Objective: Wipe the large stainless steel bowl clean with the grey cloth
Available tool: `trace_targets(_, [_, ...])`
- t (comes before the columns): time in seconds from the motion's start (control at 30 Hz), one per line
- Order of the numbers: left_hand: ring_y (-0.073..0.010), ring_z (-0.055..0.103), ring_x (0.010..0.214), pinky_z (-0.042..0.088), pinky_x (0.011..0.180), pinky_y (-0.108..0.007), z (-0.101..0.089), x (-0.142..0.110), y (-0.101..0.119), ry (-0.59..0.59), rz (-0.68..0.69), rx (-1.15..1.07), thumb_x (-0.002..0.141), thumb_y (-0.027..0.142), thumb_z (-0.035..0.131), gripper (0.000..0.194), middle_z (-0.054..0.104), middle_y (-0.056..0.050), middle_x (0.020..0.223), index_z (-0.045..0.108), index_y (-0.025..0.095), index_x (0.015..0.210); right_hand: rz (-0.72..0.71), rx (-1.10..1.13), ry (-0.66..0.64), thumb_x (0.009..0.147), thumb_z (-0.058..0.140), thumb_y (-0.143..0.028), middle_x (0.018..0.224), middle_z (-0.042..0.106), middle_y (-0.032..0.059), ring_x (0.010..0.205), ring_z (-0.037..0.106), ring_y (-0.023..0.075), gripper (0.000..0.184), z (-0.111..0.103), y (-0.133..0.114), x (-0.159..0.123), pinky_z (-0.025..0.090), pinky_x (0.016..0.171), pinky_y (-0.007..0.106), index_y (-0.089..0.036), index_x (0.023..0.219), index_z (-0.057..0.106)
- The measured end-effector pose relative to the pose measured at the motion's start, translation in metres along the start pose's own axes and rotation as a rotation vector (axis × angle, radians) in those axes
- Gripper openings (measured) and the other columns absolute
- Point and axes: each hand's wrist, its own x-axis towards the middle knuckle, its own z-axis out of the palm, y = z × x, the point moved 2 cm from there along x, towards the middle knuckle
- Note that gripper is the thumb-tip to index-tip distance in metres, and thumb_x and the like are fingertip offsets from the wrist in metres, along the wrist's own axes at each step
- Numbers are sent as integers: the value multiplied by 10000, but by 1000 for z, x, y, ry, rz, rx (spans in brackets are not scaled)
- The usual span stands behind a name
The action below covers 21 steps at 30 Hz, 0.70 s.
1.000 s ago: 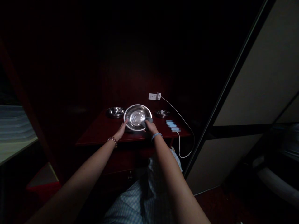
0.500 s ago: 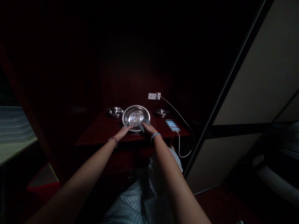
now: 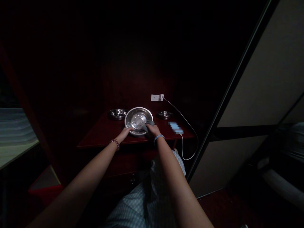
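A shiny steel basin (image 3: 135, 117) is tilted toward me above the dark red desk top (image 3: 95, 135). My left hand (image 3: 123, 133) grips its lower left rim, thumb over the inside edge. At the lower right rim, my right hand (image 3: 153, 129) is closed on a grey cloth (image 3: 147, 125) that presses against the basin's inner wall. The fingers under the rim are hidden on both sides. Two smaller steel bowls flank the basin: one bowl (image 3: 117, 114) behind it on the left, another bowl (image 3: 164, 115) on the right.
A phone (image 3: 175, 127), its screen blurred out, lies right of the basin. Its white cable (image 3: 187, 114) loops from a wall socket (image 3: 155, 98) over the desk's right edge. Clear plastic boxes (image 3: 14, 126) are stacked at far left, above a red bin (image 3: 45, 185).
My right hand and the cloth have shifted slightly to the right along the basin's lower rim. The basin's tilt has changed a little; my left hand keeps its grip.
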Motion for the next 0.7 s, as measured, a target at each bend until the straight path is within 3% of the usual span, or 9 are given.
trace_targets(0.23, [-291, 692, 934, 489, 989, -432, -6, 1, -2, 80, -36, 7, 553, 207, 729, 206, 718, -27, 725, 669, 181, 748, 32, -133, 88, 843, 649, -545, 1279, 688, 211, 1202, 650, 325, 583, -14, -8, -12, 492, 974, 353, -96, 1206, 728])
trace_targets(0.5, [-329, 690, 1085, 448, 1078, -446, -5, -7, 4, -25, 21, -62, 645, 377, 749, 305, 789, -84, 910, 728, 173, 870, -12, -141, 92, 869, 615, -521, 1263, 696, 234, 1198, 653, 350, 552, -13, -11, -13, 495, 962, 352, -74, 1164, 749])
trace_targets(0.7, [-331, 653, 1210, 437, 1108, -440, -3, -8, 8, -48, 46, -112, 705, 436, 759, 401, 793, -101, 1063, 740, 177, 1010, -7, -61, 94, 852, 626, -516, 1214, 728, 187, 1160, 676, 301, 516, -8, -5, -3, 498, 936, 307, -110, 1140, 759])
